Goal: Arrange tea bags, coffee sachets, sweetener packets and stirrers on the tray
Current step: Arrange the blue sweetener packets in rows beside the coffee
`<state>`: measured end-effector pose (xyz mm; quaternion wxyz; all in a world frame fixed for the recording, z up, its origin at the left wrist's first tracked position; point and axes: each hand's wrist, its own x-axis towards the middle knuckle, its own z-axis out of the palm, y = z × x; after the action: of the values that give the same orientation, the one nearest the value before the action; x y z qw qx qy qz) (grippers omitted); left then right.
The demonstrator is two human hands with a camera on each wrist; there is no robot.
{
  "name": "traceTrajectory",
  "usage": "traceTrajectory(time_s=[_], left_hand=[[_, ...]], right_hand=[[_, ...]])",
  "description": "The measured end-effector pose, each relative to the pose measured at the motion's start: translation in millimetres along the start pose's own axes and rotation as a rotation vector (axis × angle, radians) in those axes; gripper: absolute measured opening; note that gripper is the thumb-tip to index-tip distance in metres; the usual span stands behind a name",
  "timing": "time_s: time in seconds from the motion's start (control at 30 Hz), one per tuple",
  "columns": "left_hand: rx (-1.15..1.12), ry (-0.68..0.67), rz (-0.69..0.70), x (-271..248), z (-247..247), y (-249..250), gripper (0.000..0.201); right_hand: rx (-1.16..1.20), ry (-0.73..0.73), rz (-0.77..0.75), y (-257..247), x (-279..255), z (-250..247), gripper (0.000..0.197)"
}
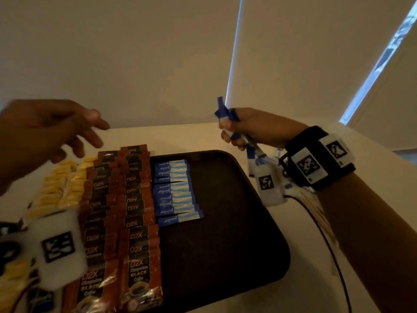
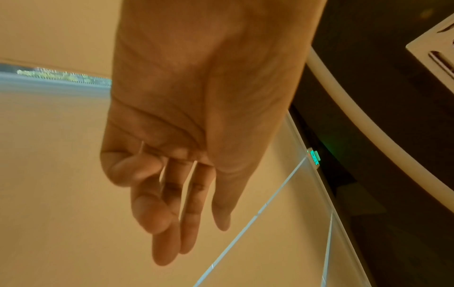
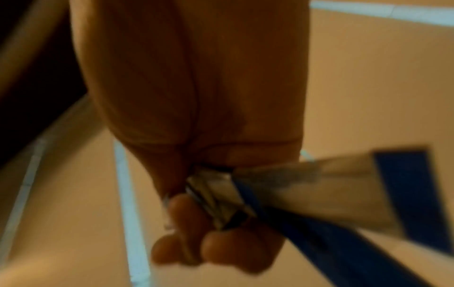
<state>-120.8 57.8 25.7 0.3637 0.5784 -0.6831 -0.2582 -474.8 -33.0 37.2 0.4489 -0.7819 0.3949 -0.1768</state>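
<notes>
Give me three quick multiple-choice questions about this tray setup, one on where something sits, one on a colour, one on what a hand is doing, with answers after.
1. Where do the sweetener packets on the tray lie?
A. Right of the coffee sachets
B. Left of the tea bags
C. On the tray's right edge

2. What colour are the tea bags?
A. Green
B. Yellow
C. Red

3. What is the right hand doing?
A. Lying flat on the tray
B. Hanging empty
C. Gripping a bunch of blue and white packets

Answers: 1 A, the blue column lies just right of the brown sachets. 2 B, the leftmost rows are yellow. 3 C, its fingers curl round the bunch above the tray, while the left hand is empty.
</notes>
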Motion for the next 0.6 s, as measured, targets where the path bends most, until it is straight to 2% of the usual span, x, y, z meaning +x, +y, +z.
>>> traceTrajectory(time_s=[0.03, 0.07, 0.17, 0.23, 0.43, 0.6], left_hand=[[0.023, 0.010, -0.001, -8.2, 19.1, 28.2, 0.047], [-0.008, -0.052, 0.014, -13.8, 29.6, 41.5, 0.053], [-0.043, -0.067, 0.014, -19.3, 55.5, 58.0, 0.032], [-0.093, -0.063, -0.020, -18.1, 64.3, 59.1, 0.028], [-0.279, -0.037, -0.021, -15.8, 77.8, 58.0, 0.014], [-0.297, -0.007, -0.019, -14.6, 77.7, 53.4, 0.009]], right_hand=[[-0.014, -0.097, -0.051, -10.3, 0.9, 16.6, 0.015], [-0.024, -0.174, -0.099, -19.0, 2.0, 31.4, 0.016], [0.004, -0.314, -0.190, -35.2, 5.2, 63.7, 0.017], [0.063, -0.346, -0.190, -35.7, 8.0, 73.2, 0.013], [-0.020, -0.303, -0.149, -33.1, 8.8, 74.1, 0.017], [-0.015, -0.048, -0.077, -23.7, 5.6, 54.8, 0.020]])
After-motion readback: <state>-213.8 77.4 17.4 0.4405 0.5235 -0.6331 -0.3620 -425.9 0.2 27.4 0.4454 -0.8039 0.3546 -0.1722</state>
